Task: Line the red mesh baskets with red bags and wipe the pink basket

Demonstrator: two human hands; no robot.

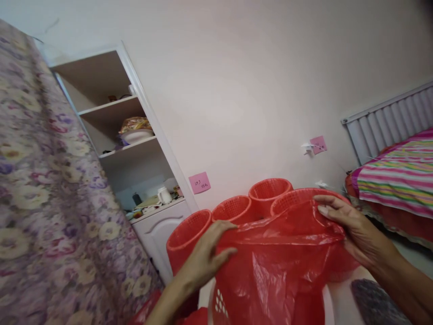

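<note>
The red plastic bag (280,266) is in the lower middle of the view, held up between both hands. Its thin, crinkled film is stretched across the mouth of the nearest red basket (297,197) and hangs down in front of it. The left hand (206,255) lies on the bag's left edge. Its fingers are spread and nearly straight and the thumb rests on the film, so it presses more than it clasps. The right hand (352,230) has the bag's upper right edge. Its fingers are curled over the film at the basket's rim and grip it there.

Three more red mesh baskets stand close together behind and to the left. One (187,237) is just behind the left hand, one (233,208) is in the middle, and one (270,189) is furthest back against the wall. Under the bag a white thing with small holes (219,303) shows at the bottom edge; what it is cannot be told.

On the pale wall two pink notes are stuck, one (199,182) low near the baskets and one (318,144) further right. To the left is a white shelf unit (135,151) with a bowl (137,134) on one shelf and a white mug (164,195) lower down. A flowered cloth (50,194) fills the left side. At the right a bed with a striped cover (395,178) stands below a grey radiator (389,122).
</note>
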